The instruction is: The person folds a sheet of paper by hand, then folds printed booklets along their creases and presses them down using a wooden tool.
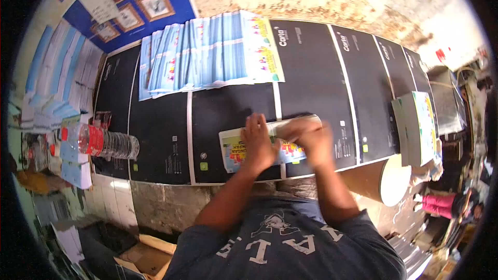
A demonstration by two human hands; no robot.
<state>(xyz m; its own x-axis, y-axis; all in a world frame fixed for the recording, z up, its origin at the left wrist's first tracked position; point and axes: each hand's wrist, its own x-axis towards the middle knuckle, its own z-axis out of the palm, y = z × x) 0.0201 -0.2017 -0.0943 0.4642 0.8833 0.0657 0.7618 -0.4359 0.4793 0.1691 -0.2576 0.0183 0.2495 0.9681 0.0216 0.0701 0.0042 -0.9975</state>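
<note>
A colourful printed booklet lies on the black table near its front edge, its lettering upside down to me. My left hand rests flat on it, with the fingers stretched out. My right hand is at the booklet's right part, fingers curled and blurred by motion. Whatever it grips, if anything, is hidden. A pale strip of paper shows along the booklet's far edge, partly under the right hand.
Overlapping booklets lie in a row at the back. Another stack stands at the right edge. To the left are a water bottle and tall paper piles. A cylindrical drum is below the table's right front. Another person is far right.
</note>
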